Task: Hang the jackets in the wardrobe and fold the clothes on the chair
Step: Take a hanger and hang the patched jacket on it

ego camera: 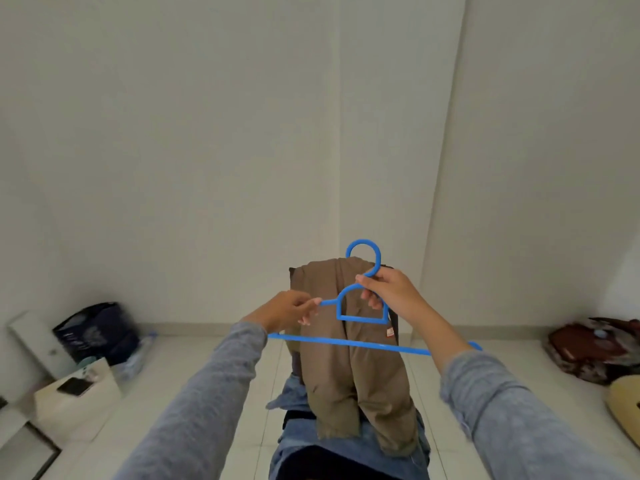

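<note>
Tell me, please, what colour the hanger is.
The hanger is bright blue, seen best in the head view.

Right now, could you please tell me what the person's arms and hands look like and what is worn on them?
Both arms are covered by long sleeves of mottled blue-grey knit, the left sleeve and the right sleeve each ending short of the hand. The left hand and right hand are bare: no gloves, and no ring or watch shows.
</note>
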Available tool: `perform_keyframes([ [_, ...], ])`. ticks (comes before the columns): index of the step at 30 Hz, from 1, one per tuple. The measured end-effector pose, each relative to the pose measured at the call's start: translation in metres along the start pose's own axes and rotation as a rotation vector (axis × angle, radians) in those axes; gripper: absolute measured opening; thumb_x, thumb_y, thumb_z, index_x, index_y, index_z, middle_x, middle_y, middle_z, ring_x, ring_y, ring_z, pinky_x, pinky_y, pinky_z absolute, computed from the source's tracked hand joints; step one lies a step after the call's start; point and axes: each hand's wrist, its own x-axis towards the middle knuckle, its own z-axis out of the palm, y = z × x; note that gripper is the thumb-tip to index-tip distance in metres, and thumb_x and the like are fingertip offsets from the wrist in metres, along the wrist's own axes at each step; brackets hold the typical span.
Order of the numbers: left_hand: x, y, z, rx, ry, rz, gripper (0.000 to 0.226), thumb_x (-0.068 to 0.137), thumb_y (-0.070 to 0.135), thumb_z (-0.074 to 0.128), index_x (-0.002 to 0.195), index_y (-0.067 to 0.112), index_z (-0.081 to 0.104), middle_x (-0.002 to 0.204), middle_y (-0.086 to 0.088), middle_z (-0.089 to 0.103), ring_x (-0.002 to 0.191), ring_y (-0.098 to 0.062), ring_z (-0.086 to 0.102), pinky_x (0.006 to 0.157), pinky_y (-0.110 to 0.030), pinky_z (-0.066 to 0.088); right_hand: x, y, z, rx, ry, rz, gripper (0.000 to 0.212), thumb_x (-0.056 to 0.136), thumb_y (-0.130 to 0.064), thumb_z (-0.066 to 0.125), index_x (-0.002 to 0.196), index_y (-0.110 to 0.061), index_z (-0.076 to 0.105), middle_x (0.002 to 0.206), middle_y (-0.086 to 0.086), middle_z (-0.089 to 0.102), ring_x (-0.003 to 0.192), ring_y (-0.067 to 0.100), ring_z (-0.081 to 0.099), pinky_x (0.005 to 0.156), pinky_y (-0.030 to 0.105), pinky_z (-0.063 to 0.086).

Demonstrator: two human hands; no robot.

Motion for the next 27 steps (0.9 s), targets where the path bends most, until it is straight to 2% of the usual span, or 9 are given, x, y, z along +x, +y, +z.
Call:
perform_keyframes([
  [3, 0.022, -0.025, -0.01, 0.024, 0.011, -0.062, 0.042, 0.098, 0.043, 0.04, 0.096, 0.009, 0.066, 0.08, 0.002, 0.065, 0.074, -0.007, 0.06, 0.07, -0.015, 0.044, 0.034, 0.008, 0.009, 0.006, 0.014, 0.025, 0.016, 0.092, -0.022, 0.059, 0.091, -0.008, 0.065, 0.069, 0.005, 0.064, 0.053, 0.01, 0.055, 0.051, 0.018, 0.044],
  [6, 0.062, -0.047, -0.022, 0.086, 0.076, -0.125, 0.045, 0.098, 0.044, 0.039, 0.101, 0.008, 0.066, 0.086, -0.003, 0.061, 0.078, -0.014, 0.055, 0.071, -0.02, 0.042, 0.075, 0.016, 0.01, 0.013, 0.037, 0.047, 0.017, 0.093, -0.021, 0.057, 0.095, -0.006, 0.064, 0.07, 0.006, 0.063, 0.053, 0.011, 0.054, 0.048, 0.015, 0.044],
  [11, 0.147, -0.075, -0.025, 0.039, 0.238, -0.284, 0.045, 0.099, 0.039, 0.039, 0.125, 0.006, 0.052, 0.131, -0.015, 0.041, 0.12, -0.028, 0.045, 0.101, -0.032, 0.032, 0.156, 0.042, -0.002, 0.023, 0.208, 0.085, 0.02, 0.093, -0.022, 0.057, 0.095, -0.004, 0.063, 0.072, 0.007, 0.064, 0.052, 0.014, 0.055, 0.049, 0.016, 0.048],
  [17, 0.245, -0.093, 0.004, 0.015, 0.224, -0.414, 0.054, 0.095, 0.032, 0.05, 0.132, -0.006, 0.043, 0.135, -0.025, 0.042, 0.126, -0.037, 0.041, 0.105, -0.037, 0.035, 0.228, 0.08, -0.017, 0.08, 0.473, -0.001, 0.011, 0.094, -0.02, 0.055, 0.09, -0.01, 0.055, 0.076, 0.007, 0.059, 0.054, 0.014, 0.054, 0.05, 0.016, 0.049],
  [20, 0.276, -0.097, 0.032, -0.034, 0.238, -0.466, 0.067, 0.094, 0.034, 0.053, 0.14, -0.008, 0.029, 0.145, -0.025, 0.031, 0.135, -0.035, 0.031, 0.112, -0.039, 0.028, 0.247, 0.102, -0.018, 0.025, 0.541, -0.039, 0.012, 0.092, -0.02, 0.058, 0.082, -0.017, 0.052, 0.077, 0.013, 0.06, 0.06, 0.027, 0.059, 0.061, 0.038, 0.054],
  [21, 0.28, -0.097, 0.04, -0.037, 0.239, -0.488, 0.073, 0.093, 0.037, 0.053, 0.142, -0.008, 0.023, 0.148, -0.024, 0.026, 0.137, -0.034, 0.027, 0.113, -0.039, 0.026, 0.249, 0.108, -0.017, 0.012, 0.554, -0.034, 0.014, 0.092, -0.021, 0.058, 0.081, -0.017, 0.05, 0.076, 0.013, 0.06, 0.063, 0.031, 0.06, 0.062, 0.041, 0.053],
  [23, 0.289, -0.099, 0.055, -0.007, 0.261, -0.525, 0.083, 0.09, 0.043, 0.056, 0.144, -0.006, 0.016, 0.149, -0.021, 0.023, 0.138, -0.033, 0.025, 0.11, -0.04, 0.026, 0.253, 0.121, -0.016, -0.003, 0.563, -0.02, 0.02, 0.091, -0.02, 0.059, 0.077, -0.021, 0.046, 0.072, 0.014, 0.06, 0.06, 0.028, 0.061, 0.06, 0.039, 0.053],
  [25, 0.294, -0.102, 0.061, 0.029, 0.324, -0.528, 0.088, 0.087, 0.046, 0.06, 0.143, -0.006, 0.017, 0.146, -0.02, 0.029, 0.135, -0.033, 0.031, 0.108, -0.04, 0.03, 0.255, 0.133, -0.014, 0.009, 0.539, -0.007, 0.023, 0.091, -0.017, 0.06, 0.075, -0.025, 0.044, 0.072, 0.012, 0.06, 0.058, 0.021, 0.059, 0.058, 0.036, 0.053],
  [27, 0.301, -0.109, 0.061, -0.049, 0.35, -0.524, 0.079, 0.088, 0.036, 0.063, 0.14, -0.007, 0.022, 0.141, -0.021, 0.04, 0.13, -0.034, 0.04, 0.105, -0.038, 0.034, 0.256, 0.143, -0.012, 0.025, 0.515, 0.025, 0.024, 0.091, -0.016, 0.061, 0.076, -0.026, 0.044, 0.076, 0.011, 0.061, 0.061, 0.019, 0.06, 0.06, 0.034, 0.055],
])
